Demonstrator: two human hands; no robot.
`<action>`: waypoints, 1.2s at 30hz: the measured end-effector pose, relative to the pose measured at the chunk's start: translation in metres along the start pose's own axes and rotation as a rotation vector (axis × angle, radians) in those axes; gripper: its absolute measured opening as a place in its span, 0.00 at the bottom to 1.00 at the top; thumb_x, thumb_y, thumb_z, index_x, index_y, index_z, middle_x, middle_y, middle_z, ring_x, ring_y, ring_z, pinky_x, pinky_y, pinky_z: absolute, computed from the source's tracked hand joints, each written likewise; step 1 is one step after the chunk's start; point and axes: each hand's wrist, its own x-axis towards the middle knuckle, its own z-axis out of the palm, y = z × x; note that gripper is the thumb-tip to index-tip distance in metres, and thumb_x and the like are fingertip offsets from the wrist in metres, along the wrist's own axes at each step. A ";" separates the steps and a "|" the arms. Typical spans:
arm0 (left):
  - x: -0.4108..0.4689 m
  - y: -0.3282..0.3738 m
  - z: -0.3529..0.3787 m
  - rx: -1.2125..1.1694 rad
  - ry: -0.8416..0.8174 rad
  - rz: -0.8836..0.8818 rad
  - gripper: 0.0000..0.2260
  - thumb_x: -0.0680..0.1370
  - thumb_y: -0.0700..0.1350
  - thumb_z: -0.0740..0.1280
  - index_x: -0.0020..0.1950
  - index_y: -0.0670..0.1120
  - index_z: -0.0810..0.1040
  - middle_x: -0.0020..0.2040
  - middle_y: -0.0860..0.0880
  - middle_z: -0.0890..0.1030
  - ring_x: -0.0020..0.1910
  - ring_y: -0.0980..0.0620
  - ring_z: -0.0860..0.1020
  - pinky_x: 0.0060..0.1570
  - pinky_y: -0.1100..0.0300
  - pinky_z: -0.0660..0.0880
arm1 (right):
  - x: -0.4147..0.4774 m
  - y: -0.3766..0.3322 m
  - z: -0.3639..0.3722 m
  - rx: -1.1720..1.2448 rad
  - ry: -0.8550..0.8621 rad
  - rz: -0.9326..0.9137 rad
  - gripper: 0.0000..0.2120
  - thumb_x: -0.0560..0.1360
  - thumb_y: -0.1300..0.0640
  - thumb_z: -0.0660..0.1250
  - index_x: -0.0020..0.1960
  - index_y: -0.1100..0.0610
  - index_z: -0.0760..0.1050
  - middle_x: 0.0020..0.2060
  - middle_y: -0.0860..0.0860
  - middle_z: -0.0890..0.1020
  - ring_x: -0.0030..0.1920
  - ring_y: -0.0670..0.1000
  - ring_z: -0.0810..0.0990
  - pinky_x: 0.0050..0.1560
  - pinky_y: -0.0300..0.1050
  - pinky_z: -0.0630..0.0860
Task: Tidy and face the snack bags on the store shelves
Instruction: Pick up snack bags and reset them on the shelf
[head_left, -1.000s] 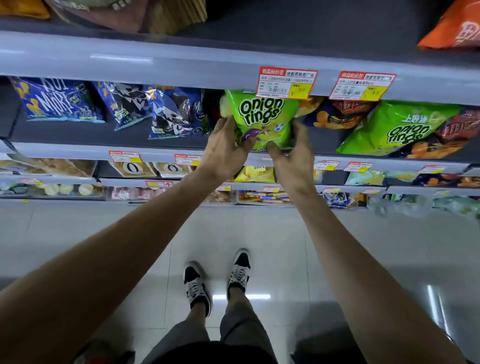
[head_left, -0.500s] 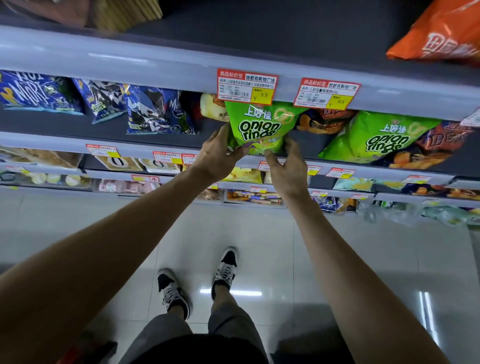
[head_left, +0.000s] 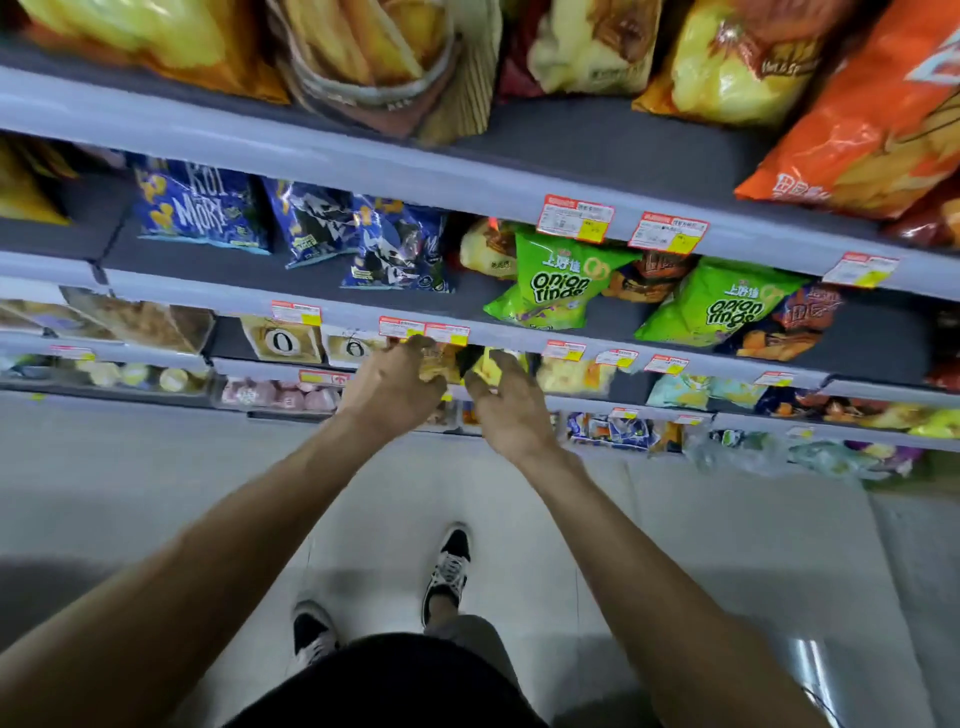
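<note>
A green onion rings bag (head_left: 558, 283) stands upright at the front of the middle shelf, with a second one (head_left: 727, 306) to its right. Both my hands are one shelf lower. My left hand (head_left: 395, 387) has its fingers curled over the top of an orange-yellow snack bag (head_left: 436, 366). My right hand (head_left: 509, 408) reaches with spread fingers to a yellow snack bag (head_left: 493, 364) beside it and touches it. Motion blur hides the exact contact.
Blue snack bags (head_left: 395, 244) lean to the left on the middle shelf. Large chip bags, one of them orange (head_left: 862, 130), fill the top shelf. Price tags (head_left: 574, 218) line the shelf edges (head_left: 311, 161). Lower shelves hold more snacks. My feet stand on the tiled floor (head_left: 727, 545).
Both hands let go of the green onion rings bag, which now stands on the middle shelf, and dropped to the shelf below. The view tilted up, showing the top shelf.
</note>
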 end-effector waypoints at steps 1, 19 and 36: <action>-0.014 -0.015 -0.012 0.028 0.010 -0.028 0.23 0.80 0.53 0.69 0.75 0.52 0.75 0.70 0.45 0.81 0.67 0.38 0.79 0.62 0.48 0.77 | -0.013 -0.018 0.014 -0.038 -0.036 -0.038 0.25 0.83 0.45 0.64 0.76 0.53 0.69 0.71 0.57 0.76 0.70 0.60 0.75 0.67 0.52 0.73; -0.171 -0.254 -0.227 -0.001 0.274 -0.337 0.18 0.81 0.55 0.67 0.70 0.52 0.79 0.64 0.46 0.83 0.62 0.39 0.81 0.57 0.48 0.79 | -0.112 -0.268 0.187 -0.625 -0.286 -0.625 0.23 0.84 0.42 0.59 0.74 0.54 0.71 0.69 0.56 0.78 0.68 0.60 0.76 0.61 0.52 0.73; -0.113 -0.335 -0.286 -0.032 0.339 -0.610 0.19 0.82 0.55 0.64 0.73 0.56 0.76 0.64 0.50 0.82 0.63 0.43 0.81 0.58 0.49 0.78 | -0.007 -0.378 0.305 -0.719 -0.471 -0.742 0.25 0.84 0.39 0.55 0.75 0.53 0.67 0.71 0.56 0.76 0.70 0.61 0.74 0.64 0.56 0.71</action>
